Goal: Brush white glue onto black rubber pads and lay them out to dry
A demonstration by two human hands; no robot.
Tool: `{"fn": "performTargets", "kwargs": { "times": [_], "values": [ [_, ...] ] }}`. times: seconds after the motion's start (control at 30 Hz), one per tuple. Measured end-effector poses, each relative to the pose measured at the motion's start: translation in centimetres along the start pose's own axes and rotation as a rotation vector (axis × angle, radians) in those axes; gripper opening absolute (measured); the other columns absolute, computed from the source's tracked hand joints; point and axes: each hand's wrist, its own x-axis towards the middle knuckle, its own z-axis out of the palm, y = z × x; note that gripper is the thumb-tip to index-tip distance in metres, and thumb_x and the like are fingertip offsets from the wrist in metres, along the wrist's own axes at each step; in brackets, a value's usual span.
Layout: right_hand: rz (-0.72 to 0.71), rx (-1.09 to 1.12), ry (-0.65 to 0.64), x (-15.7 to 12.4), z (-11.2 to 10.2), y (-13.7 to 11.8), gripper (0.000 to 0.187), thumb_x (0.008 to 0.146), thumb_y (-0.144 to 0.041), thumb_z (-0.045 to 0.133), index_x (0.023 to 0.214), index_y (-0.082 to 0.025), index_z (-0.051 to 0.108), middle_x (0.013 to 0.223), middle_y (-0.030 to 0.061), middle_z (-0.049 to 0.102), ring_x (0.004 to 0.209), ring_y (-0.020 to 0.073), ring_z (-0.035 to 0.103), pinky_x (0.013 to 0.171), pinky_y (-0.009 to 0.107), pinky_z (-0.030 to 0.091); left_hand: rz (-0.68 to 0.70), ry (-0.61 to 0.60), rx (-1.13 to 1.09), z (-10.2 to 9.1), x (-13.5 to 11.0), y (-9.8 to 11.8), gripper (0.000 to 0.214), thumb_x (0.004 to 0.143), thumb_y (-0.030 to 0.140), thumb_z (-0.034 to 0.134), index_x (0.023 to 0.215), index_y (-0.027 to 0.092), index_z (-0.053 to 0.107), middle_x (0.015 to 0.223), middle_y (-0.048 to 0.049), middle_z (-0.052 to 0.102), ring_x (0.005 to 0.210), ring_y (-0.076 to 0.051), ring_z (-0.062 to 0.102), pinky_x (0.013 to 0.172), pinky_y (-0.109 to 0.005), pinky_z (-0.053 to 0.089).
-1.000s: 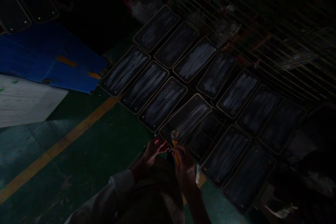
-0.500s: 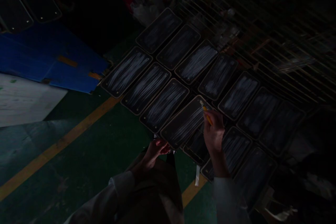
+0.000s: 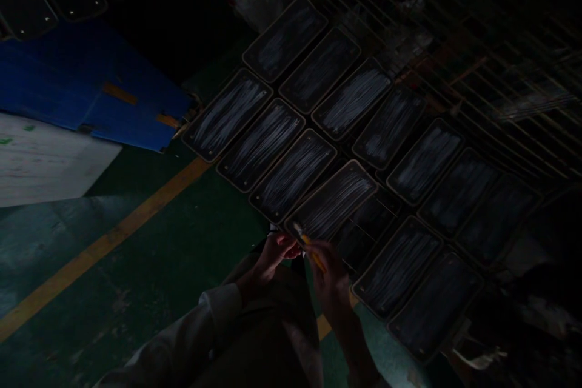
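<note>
The scene is very dark. My right hand [image 3: 331, 273] is closed on a small brush with an orange handle [image 3: 313, 253]; its pale bristles touch the near end of a dark rectangular panel [image 3: 331, 201] streaked with white strokes. My left hand [image 3: 273, 253] curls at that panel's near corner and seems to hold its edge. Many similar dark panels [image 3: 261, 142] lie in two slanted rows around it, most with white streaks.
A green floor with a yellow line [image 3: 113, 233] runs on the left. A blue board [image 3: 91, 91] and a white sheet [image 3: 40, 160] lie at far left. A wire rack [image 3: 477, 60] stands at the right behind the panels.
My right hand drew the brush back from the far end of the panel to its near end, after having swept out along it. The left hand stayed at the panel's near corner.
</note>
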Motion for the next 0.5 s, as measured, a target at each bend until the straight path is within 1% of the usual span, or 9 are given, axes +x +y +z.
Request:
{"fn": "performTargets", "kwargs": {
  "times": [0.07,0.13,0.2,0.23,0.27,0.33,0.43,0.5],
  "values": [
    [-0.037,-0.053,0.125,2.6,-1.5,1.2,0.018,0.096,-0.019,0.051,0.109,-0.023,0.063,0.105,0.0076,0.065,0.098,0.0179,0.066,0.085,0.033,0.058,-0.007,0.003,0.008,0.0,0.1,0.0,0.049,0.063,0.057,0.083,0.082,0.014,0.07,0.077,-0.0081,0.072,0.067,-0.019,0.068,0.068,-0.032,0.054],
    [-0.064,-0.122,0.262,5.8,-2.8,3.1,0.016,0.096,-0.021,0.053,0.108,-0.022,0.063,0.104,0.0084,0.064,0.1,0.0192,0.064,0.087,0.037,0.057,-0.016,0.012,0.015,-0.1,0.4,-0.2,0.052,0.061,0.058,0.084,0.082,0.013,0.069,0.076,-0.008,0.072,0.066,-0.018,0.068,0.067,-0.032,0.054],
    [-0.072,-0.172,0.306,8.1,-3.3,4.8,0.016,0.097,-0.023,0.052,0.108,-0.022,0.063,0.106,0.0086,0.063,0.103,0.0196,0.062,0.09,0.039,0.056,-0.024,0.01,0.016,-0.2,0.7,-0.3,0.054,0.057,0.058,0.085,0.08,0.013,0.069,0.073,-0.0075,0.071,0.064,-0.018,0.068,0.066,-0.032,0.054],
    [-0.072,-0.186,0.295,8.6,-3.2,5.4,0.017,0.097,-0.024,0.051,0.108,-0.022,0.063,0.107,0.0085,0.062,0.104,0.0195,0.062,0.092,0.04,0.056,-0.023,0.009,0.014,-0.2,0.8,-0.4,0.054,0.057,0.058,0.086,0.08,0.012,0.068,0.073,-0.0074,0.071,0.064,-0.018,0.068,0.066,-0.032,0.054],
    [-0.069,-0.189,0.263,8.5,-2.7,5.6,0.017,0.098,-0.024,0.05,0.109,-0.022,0.063,0.107,0.0084,0.062,0.105,0.0192,0.061,0.092,0.039,0.056,-0.017,0.009,0.013,-0.2,0.8,-0.5,0.054,0.057,0.058,0.086,0.08,0.012,0.068,0.073,-0.0076,0.071,0.064,-0.019,0.068,0.066,-0.033,0.054],
    [-0.058,-0.168,0.166,6.9,-1.3,5.1,0.02,0.099,-0.022,0.047,0.111,-0.022,0.062,0.109,0.0082,0.062,0.106,0.0183,0.061,0.091,0.037,0.056,0.001,0.018,0.019,-0.3,0.9,-0.6,0.052,0.059,0.057,0.085,0.08,0.012,0.068,0.074,-0.0081,0.071,0.065,-0.019,0.068,0.066,-0.032,0.055],
    [-0.043,-0.095,0.022,2.3,0.9,2.5,0.024,0.098,-0.016,0.045,0.114,-0.023,0.061,0.109,0.0081,0.063,0.106,0.0175,0.063,0.088,0.032,0.057,0.019,0.014,0.017,-0.3,0.8,-0.6,0.051,0.061,0.055,0.085,0.083,0.013,0.068,0.076,-0.0084,0.072,0.067,-0.019,0.069,0.067,-0.032,0.055],
    [0.0,-0.041,-0.045,-0.4,1.5,0.5,0.024,0.098,-0.015,0.045,0.113,-0.024,0.061,0.107,0.0072,0.064,0.104,0.0168,0.065,0.088,0.031,0.057,0.013,0.012,0.007,-0.3,0.8,-0.4,0.051,0.06,0.054,0.085,0.084,0.014,0.067,0.077,-0.0078,0.073,0.066,-0.018,0.069,0.067,-0.032,0.055]
  ]
}}
